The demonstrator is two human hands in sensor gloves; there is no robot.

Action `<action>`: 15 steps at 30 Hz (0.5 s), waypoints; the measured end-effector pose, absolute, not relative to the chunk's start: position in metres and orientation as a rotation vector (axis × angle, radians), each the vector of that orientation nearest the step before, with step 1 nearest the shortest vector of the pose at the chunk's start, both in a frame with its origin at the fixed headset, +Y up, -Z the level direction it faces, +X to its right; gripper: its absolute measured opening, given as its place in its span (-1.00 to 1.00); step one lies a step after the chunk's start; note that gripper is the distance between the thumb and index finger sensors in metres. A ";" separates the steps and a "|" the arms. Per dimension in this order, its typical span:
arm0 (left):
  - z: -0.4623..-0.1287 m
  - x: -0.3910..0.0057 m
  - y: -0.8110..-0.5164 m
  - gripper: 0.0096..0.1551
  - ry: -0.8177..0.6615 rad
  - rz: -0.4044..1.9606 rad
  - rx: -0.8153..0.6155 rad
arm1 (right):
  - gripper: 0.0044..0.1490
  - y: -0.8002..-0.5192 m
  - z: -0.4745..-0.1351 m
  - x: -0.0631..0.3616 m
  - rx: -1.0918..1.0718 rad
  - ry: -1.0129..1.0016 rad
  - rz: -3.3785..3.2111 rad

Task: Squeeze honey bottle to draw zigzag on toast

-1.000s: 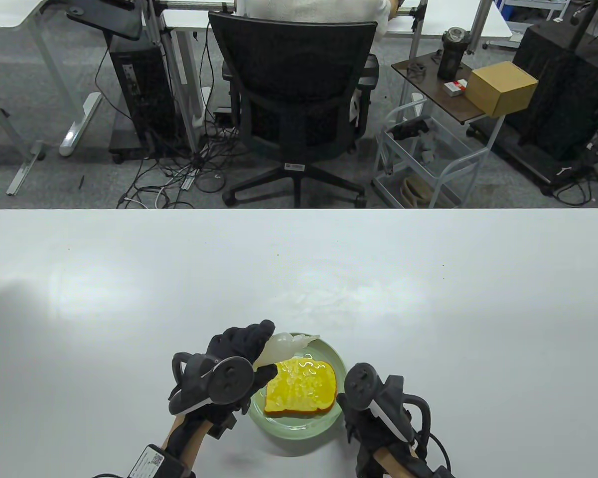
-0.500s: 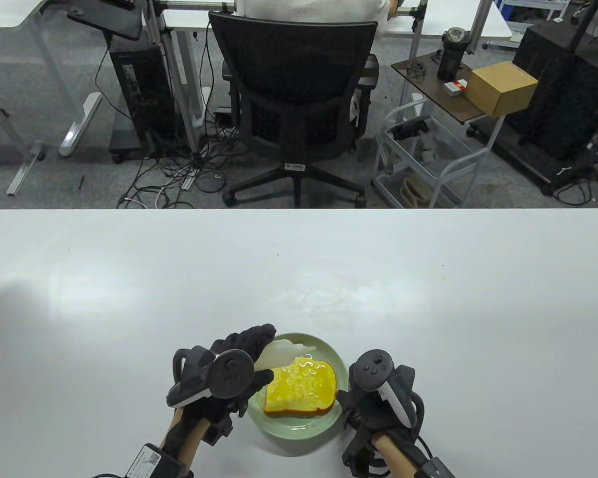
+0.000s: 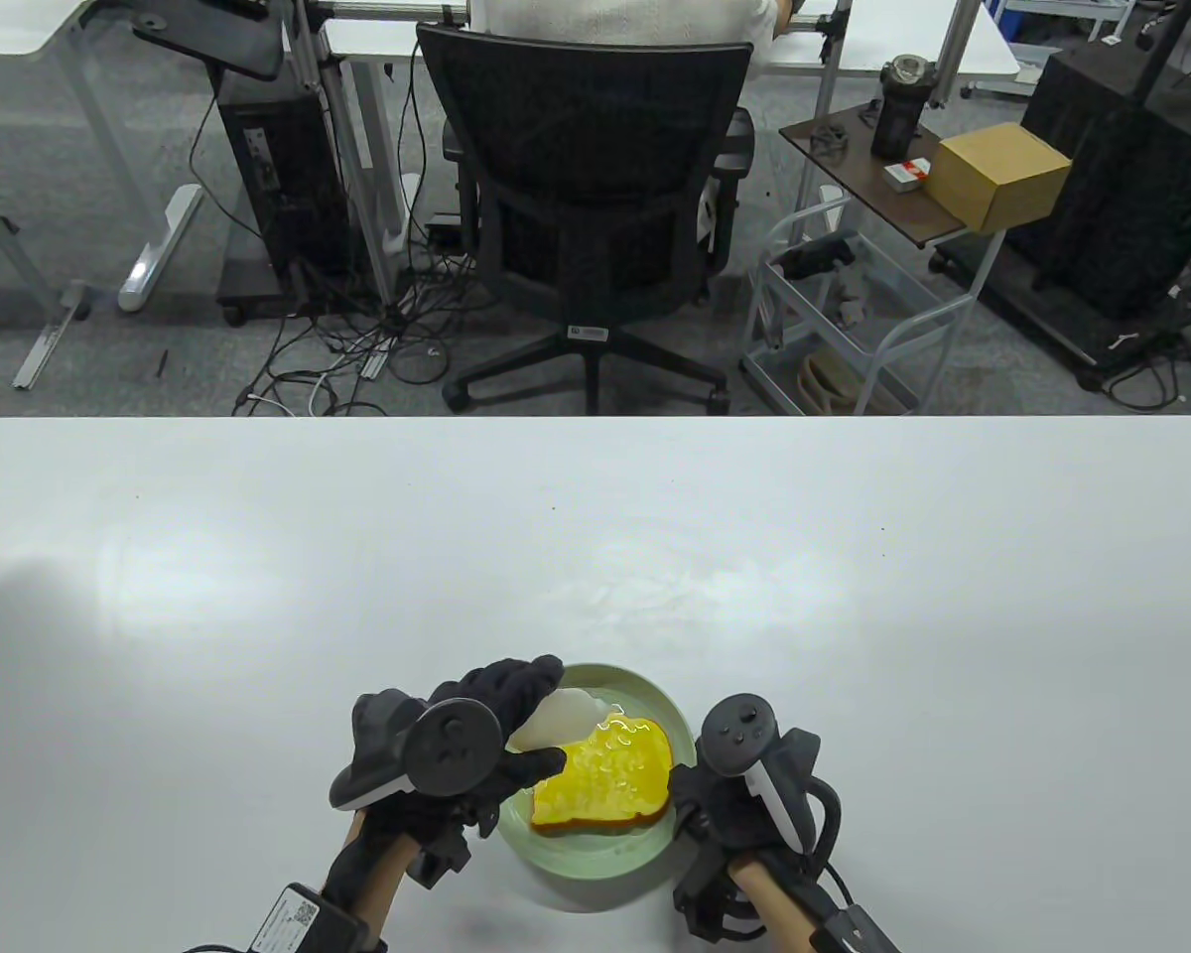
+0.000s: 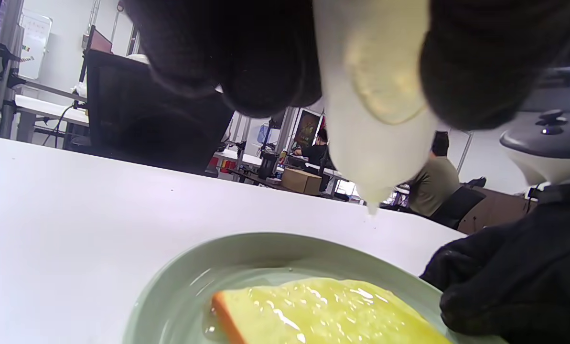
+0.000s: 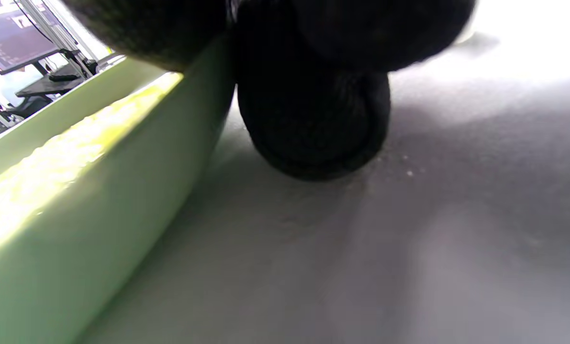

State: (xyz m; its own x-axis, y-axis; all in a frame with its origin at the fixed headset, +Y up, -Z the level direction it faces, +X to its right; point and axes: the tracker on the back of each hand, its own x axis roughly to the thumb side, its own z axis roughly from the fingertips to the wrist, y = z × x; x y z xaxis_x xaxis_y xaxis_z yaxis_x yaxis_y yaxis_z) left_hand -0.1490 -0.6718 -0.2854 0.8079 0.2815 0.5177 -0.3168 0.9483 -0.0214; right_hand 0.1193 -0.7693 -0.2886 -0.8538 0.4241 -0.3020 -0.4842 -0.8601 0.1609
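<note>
My left hand (image 3: pixel 476 730) grips the honey bottle (image 3: pixel 556 717), a soft, translucent white squeeze bottle, tilted with its pointed nozzle aimed down over the toast (image 3: pixel 607 779); in the left wrist view the nozzle tip hangs clear above the slice. The toast is a yellow slice with a browner crust edge, lying flat on a pale green plate (image 3: pixel 595 862) near my edge of the worktop, its top glossy with wet, shiny squiggles.

Low in the frame, yellow toast (image 3: pixel 605 784) with a glossy squiggled glaze lies on a pale green plate (image 3: pixel 595 862). The bottle (image 3: pixel 556 717) is milky white, the gloves black, the desk (image 3: pixel 595 556) white.
</note>
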 end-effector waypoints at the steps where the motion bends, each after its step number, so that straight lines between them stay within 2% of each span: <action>1: -0.286 -0.150 -0.672 0.01 -0.541 0.334 0.067 | -0.40 -0.770 -0.289 0.121 -0.345 0.325 2.592; 6: -0.286 -0.152 -0.671 0.05 -0.523 0.333 0.088 | -0.37 -0.772 -0.289 0.131 -0.281 0.357 2.440; 11: -0.288 -0.159 -0.670 0.07 -0.488 0.369 0.097 | -0.25 -0.763 -0.287 0.130 -0.213 0.291 2.296; 15: -0.288 -0.166 -0.668 0.08 -0.436 0.374 0.142 | -0.24 -0.761 -0.284 0.127 -0.198 0.253 2.174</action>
State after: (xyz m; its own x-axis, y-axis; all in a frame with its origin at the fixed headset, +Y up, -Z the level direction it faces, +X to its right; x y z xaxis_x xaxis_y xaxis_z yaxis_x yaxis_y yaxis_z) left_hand -0.1664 -0.6683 -0.2884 0.8396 0.3228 0.4369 -0.3829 0.9222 0.0545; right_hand 0.1266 -0.7606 -0.2842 -0.5734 0.7849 -0.2349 -0.8179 -0.5652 0.1077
